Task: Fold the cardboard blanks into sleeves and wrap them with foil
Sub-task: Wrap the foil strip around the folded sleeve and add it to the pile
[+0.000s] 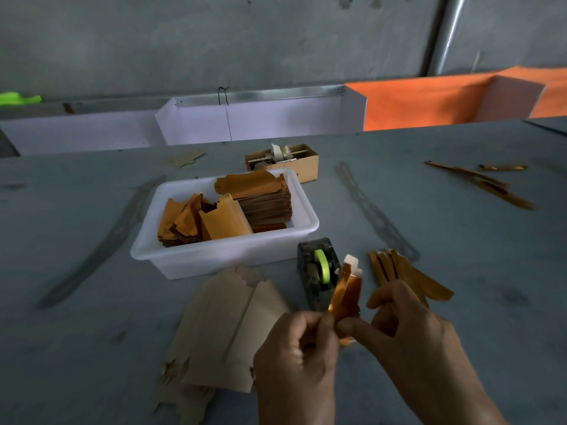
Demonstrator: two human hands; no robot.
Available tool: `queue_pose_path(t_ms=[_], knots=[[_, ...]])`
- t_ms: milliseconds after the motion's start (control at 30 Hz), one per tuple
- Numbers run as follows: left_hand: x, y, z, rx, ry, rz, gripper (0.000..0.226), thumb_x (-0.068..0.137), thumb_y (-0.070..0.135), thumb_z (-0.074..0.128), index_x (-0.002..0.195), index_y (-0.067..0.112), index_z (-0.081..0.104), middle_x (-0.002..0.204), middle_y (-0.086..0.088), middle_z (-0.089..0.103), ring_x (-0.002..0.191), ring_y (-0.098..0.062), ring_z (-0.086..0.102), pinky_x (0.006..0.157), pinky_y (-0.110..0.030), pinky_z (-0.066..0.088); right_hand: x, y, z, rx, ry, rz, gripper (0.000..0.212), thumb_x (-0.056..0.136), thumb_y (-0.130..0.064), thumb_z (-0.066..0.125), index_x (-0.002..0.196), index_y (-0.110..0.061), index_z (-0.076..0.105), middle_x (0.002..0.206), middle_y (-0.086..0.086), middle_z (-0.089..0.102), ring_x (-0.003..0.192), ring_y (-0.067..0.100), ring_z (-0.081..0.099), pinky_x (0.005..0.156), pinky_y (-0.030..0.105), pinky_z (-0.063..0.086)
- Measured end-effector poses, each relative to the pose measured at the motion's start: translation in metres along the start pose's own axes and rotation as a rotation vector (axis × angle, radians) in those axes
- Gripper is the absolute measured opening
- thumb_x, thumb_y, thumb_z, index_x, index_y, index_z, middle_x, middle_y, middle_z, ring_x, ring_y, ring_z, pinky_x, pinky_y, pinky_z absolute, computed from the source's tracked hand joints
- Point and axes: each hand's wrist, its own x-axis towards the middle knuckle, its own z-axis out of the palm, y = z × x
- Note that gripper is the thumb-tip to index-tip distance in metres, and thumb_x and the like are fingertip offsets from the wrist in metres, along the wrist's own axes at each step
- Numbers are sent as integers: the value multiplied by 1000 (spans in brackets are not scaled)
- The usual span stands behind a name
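Left hand (294,360) and right hand (411,329) grips pinching foil-wrapped sleeve (346,299) between them

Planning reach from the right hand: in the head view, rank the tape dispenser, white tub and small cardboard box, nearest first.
From the right hand:
1. Tape dispenser, just beyond, slightly left.
2. White tub, farther left.
3. Small cardboard box, behind the tub.
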Motion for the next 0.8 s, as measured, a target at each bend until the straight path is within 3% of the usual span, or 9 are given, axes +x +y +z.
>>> queue_pose_path(t_ms=[67, 133, 267, 333, 433, 500, 600, 700, 800], knots=[[1, 2, -1, -13, -45, -45, 15, 81, 12, 71, 67, 19, 71, 65, -3, 71, 61, -10, 69, 62, -28, 57, -1, 2, 2, 222, -72, 35, 39, 55, -57, 70, 81, -30, 58, 73, -27, 65, 69, -9, 60, 59, 10, 47], [1, 5, -2, -28, -93, -68, 17, 82, 13, 70, 67, 19, 72, 63, -2, 71, 59, -10, 69, 59, -24, 55, -3, 6, 7, 372, -157, 92, 31, 60, -45, 74, 83, -27, 64, 75, -16, 70, 70, 0, 65, 75, 27, 54], [3, 5, -6, -50, -199, -161, 20, 83, 16, 68, 64, 21, 71, 59, 1, 71, 56, -12, 69, 55, -23, 55, -4, 13, 15, 551, -162, 100, 13, 77, -5, 70, 76, -18, 68, 66, 8, 66, 73, 28, 64, 82, 51, 52], [5, 5, -8, -57, -232, -245, 20, 84, 16, 68, 65, 21, 71, 60, -1, 70, 56, -16, 68, 55, -31, 57, -4, 16, 16, 605, -210, 108, 23, 82, -2, 64, 77, -24, 71, 68, 15, 63, 70, 26, 61, 77, 47, 51], [10, 4, -10, -30, -310, -344, 16, 88, 23, 64, 72, 21, 68, 68, 2, 73, 59, -17, 69, 51, -31, 55, 4, 19, 14, 690, -174, 157, 36, 85, -4, 59, 79, -36, 73, 63, 0, 67, 62, 12, 65, 68, 35, 51], [16, -5, -16, 170, -259, -228, 20, 88, 36, 61, 74, 23, 63, 70, 5, 71, 64, -11, 68, 60, -31, 55, 18, 30, 7, 670, -7, 186, 30, 83, -6, 60, 85, -33, 74, 59, -7, 66, 53, 4, 60, 56, 27, 48], [27, -16, -36, 917, -179, 23, 34, 91, 57, 41, 106, 29, 54, 108, 7, 60, 106, -11, 54, 89, -28, 41, 50, 55, -7, 513, 219, 198, 19, 88, -12, 59, 100, -23, 69, 66, -11, 67, 55, 2, 59, 46, 19, 45], [38, -23, -46, 1298, -136, 14, 46, 88, 65, 36, 117, 29, 41, 123, 3, 39, 116, -19, 39, 91, -30, 36, 82, 82, -11, 278, 260, 256, 27, 89, -21, 57, 115, -25, 64, 94, 0, 68, 82, 16, 61, 66, 28, 46], [44, -27, -48, 1316, -136, -36, 50, 82, 66, 48, 111, 26, 38, 116, 1, 34, 112, -18, 38, 91, -27, 36, 95, 99, -9, 19, 199, 333, 34, 91, -25, 56, 123, -14, 59, 112, 15, 63, 103, 34, 57, 82, 34, 43]])
